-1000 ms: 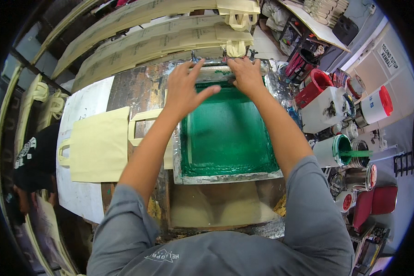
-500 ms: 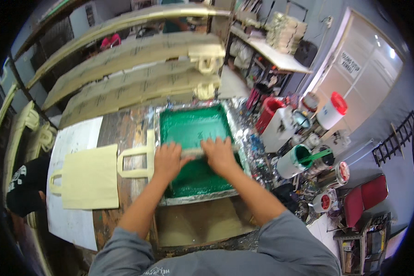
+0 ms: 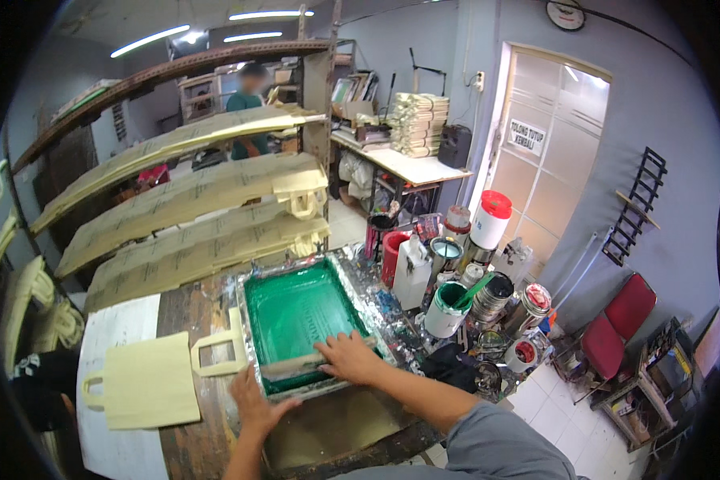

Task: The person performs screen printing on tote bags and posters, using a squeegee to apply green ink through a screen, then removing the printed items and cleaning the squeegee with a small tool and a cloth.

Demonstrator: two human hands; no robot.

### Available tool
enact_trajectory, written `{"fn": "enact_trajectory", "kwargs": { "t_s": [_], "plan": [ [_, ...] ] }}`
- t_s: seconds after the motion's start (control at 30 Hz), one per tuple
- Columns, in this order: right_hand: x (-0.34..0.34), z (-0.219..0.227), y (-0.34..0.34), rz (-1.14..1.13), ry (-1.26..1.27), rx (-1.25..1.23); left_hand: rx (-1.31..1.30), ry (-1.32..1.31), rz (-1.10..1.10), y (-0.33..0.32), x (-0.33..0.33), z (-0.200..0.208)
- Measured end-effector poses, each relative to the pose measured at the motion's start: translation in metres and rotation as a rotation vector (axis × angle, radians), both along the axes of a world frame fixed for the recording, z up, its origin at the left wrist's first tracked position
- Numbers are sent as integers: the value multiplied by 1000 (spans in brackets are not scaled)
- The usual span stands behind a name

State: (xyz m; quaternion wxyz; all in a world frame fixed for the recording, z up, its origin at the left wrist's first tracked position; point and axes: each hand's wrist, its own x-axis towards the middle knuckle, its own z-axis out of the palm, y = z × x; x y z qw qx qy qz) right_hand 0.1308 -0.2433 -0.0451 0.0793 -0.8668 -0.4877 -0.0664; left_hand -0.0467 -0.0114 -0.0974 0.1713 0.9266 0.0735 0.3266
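Note:
A printing screen coated in wet green ink lies in its frame on the worktable. Across its near end rests a squeegee with a wooden bar. My right hand grips the squeegee toward its right end. Beside the frame's near left corner, my left hand is off the squeegee, with thumb and fingers spread and nothing in them. A cream bag handle sticks out from the screen's left side; the rest of that bag is hidden. Further left, a cream tote bag lies flat on a white sheet.
Racks of cream bags stand beyond the table. On the right crowd a green ink bucket, a white jerrycan and several paint tins. A red chair stands farther right. A person is behind the racks.
My left hand has let go of the squeegee and moved down to the left. The squeegee now lies at the screen's near end, held by my right hand. The view has tilted up.

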Motion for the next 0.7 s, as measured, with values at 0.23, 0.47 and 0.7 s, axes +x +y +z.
{"fn": "enact_trajectory", "kwargs": {
  "t_s": [0.23, 0.47, 0.7],
  "plan": [
    [-32, -22, -4, -137, -81, 91, -172, 262, 198, 10, -24, -42],
    [-37, 54, -4, -62, -180, 250, -825, -13, -62, 28, -14, -48],
    [30, 150, 28, -58, -400, 459, -574, -202, 54, 29, 49, 8]
  ]
}}
